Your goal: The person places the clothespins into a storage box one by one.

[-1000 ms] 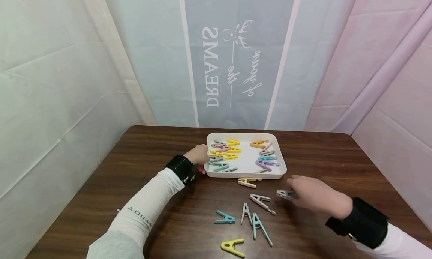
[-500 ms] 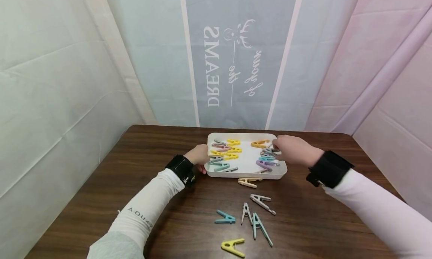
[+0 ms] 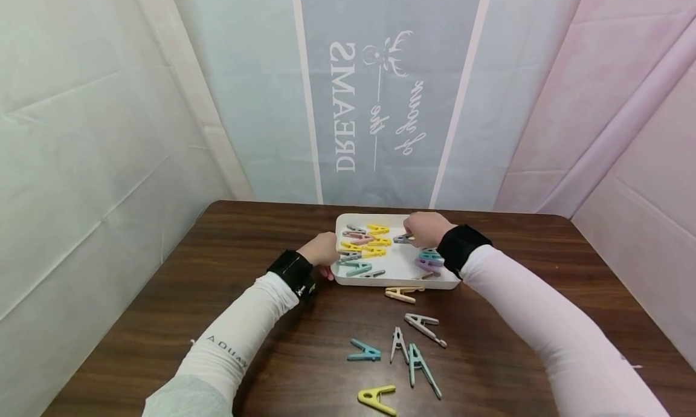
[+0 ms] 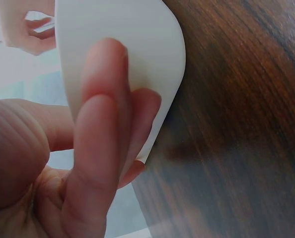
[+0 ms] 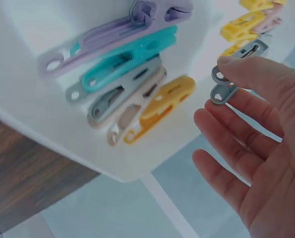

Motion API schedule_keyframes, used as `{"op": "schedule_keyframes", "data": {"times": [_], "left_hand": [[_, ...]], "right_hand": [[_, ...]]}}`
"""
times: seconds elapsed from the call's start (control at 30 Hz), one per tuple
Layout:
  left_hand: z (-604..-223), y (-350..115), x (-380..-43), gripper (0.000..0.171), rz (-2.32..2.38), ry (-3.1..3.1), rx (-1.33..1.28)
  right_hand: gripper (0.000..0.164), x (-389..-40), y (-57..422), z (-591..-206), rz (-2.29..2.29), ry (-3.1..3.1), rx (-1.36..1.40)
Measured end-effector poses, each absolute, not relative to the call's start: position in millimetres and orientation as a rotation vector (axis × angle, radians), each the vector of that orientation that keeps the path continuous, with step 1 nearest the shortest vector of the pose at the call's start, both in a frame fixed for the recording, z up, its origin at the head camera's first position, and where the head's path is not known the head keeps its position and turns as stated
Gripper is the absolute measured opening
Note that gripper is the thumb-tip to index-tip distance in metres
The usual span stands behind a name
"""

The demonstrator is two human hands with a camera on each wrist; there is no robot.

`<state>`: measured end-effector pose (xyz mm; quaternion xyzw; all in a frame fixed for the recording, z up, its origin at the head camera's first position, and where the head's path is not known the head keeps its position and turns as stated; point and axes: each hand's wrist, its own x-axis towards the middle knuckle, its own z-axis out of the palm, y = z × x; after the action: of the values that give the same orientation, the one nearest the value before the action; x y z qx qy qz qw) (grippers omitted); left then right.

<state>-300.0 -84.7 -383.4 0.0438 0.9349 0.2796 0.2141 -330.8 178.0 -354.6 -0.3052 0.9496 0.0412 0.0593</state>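
A shallow white tray (image 3: pixel 399 266) stands near the far side of the table, with rows of clothespins in it. My left hand (image 3: pixel 321 249) grips the tray's left wall. In the left wrist view, its fingers (image 4: pixel 105 74) lie on the outer wall with the thumb over the rim. Above the tray's inside, my right hand (image 3: pixel 428 228) pinches a grey clothespin (image 5: pixel 223 93) by its handle end between thumb and forefinger. Purple (image 5: pixel 112 37), turquoise (image 5: pixel 130 63), grey, beige and orange (image 5: pixel 162 101) clothespins lie near it. Yellow clothespins (image 3: pixel 375 252) and pink ones fill the tray's left part.
Loose clothespins lie on the brown table (image 3: pixel 261 356) in front of the tray: a beige one (image 3: pixel 402 294), a pale one (image 3: pixel 424 328), a blue one (image 3: pixel 364 350), a yellow one (image 3: pixel 376 399) and others. Fabric curtains (image 3: pixel 380 187) hang around the table.
My right hand picked up the grey clothespin from the table's right side and carried it over the tray's right edge, then further left above the tray. My left hand stays on the tray wall.
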Motion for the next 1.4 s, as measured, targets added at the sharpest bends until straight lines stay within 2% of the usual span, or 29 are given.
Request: {"op": "schedule_keyframes", "data": {"times": [0.13,0.5,0.7,0.87,1.13,1.27,1.4], "left_hand": [[-383,-85,-299,0.030,0.809,2.576,0.116],[-386,-86,-304,0.029,0.737,2.609,0.141],[-384,-85,-303,0.027,0.717,2.621,0.172],[-384,-86,-301,0.028,0.758,2.598,0.157],[-383,-86,-301,0.029,0.736,2.615,0.165],[-383,-86,-301,0.028,0.724,2.633,0.187],[-383,-85,-299,0.029,0.771,2.608,0.157]], "right_hand": [[0.013,-340,178,-370,0.181,2.875,-0.885],[0.016,-342,185,-382,0.189,2.941,-0.858],[0.009,-339,183,-378,0.229,2.951,-0.757],[0.013,-332,181,-367,0.202,2.947,-0.767],[0.033,-290,187,-331,0.062,3.019,-0.894],[0.027,-259,193,-325,-0.076,3.021,-1.075],[0.021,-228,202,-335,-0.167,2.958,-1.323]]}}
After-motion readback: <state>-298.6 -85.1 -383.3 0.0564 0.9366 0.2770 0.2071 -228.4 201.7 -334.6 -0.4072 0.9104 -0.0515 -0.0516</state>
